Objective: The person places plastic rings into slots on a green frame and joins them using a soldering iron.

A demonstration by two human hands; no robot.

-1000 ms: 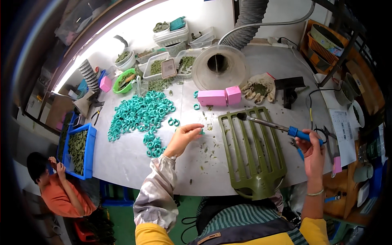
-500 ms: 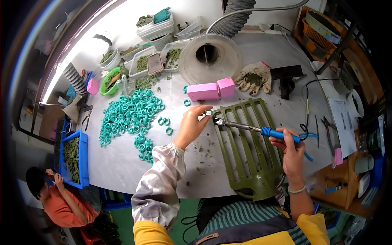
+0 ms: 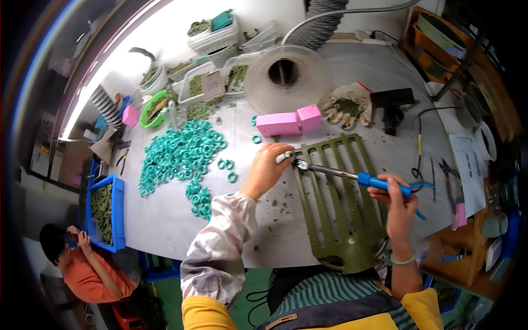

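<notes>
A large olive-green slotted plastic part lies flat on the grey table in front of me. My right hand grips a blue-handled soldering iron, its metal tip at the part's upper left corner. There my left hand pinches a small pale piece against the tip; what it is I cannot make out. A heap of turquoise rings spreads to the left of my left hand, with a few loose ones nearer it.
Two pink blocks and a clear round lid sit beyond the part, a dirty work glove to their right. Trays of green scraps line the back left. Pliers and paper lie right. Another person crouches lower left by a blue bin.
My left hand left the table beside the rings and came right to the green part's corner with a small piece. The iron's tip drew in to meet it.
</notes>
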